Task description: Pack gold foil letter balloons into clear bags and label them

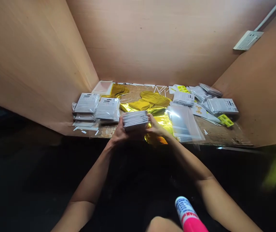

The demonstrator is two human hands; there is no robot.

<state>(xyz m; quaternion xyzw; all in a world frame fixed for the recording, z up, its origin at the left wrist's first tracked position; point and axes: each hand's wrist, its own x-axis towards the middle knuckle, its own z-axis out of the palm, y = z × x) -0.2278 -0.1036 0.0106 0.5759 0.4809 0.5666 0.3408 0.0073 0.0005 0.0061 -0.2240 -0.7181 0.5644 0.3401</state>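
Between my two hands I hold a stack of thin white packets (pixel 135 118), edges facing up, just over the front edge of the shelf. My left hand (pixel 120 132) grips its left side, and my right hand (pixel 154 126) grips its right side. Behind and to the right of the stack lie shiny gold foil balloons (pixel 152 101), spread flat. Left of my hands stand two piles of packed cards in clear sleeves, a nearer pile (pixel 107 109) and a farther pile (pixel 86 103). Clear plastic sleeves (pixel 185 124) lie right of the foil.
More card packs (pixel 222 105) and yellow labels (pixel 225 120) sit at the right. White sticks (pixel 161 90) lie at the back. Wooden panels enclose the shelf; a socket (pixel 248 40) is on the right wall. A pink-and-white tube (pixel 188 212) is low in front.
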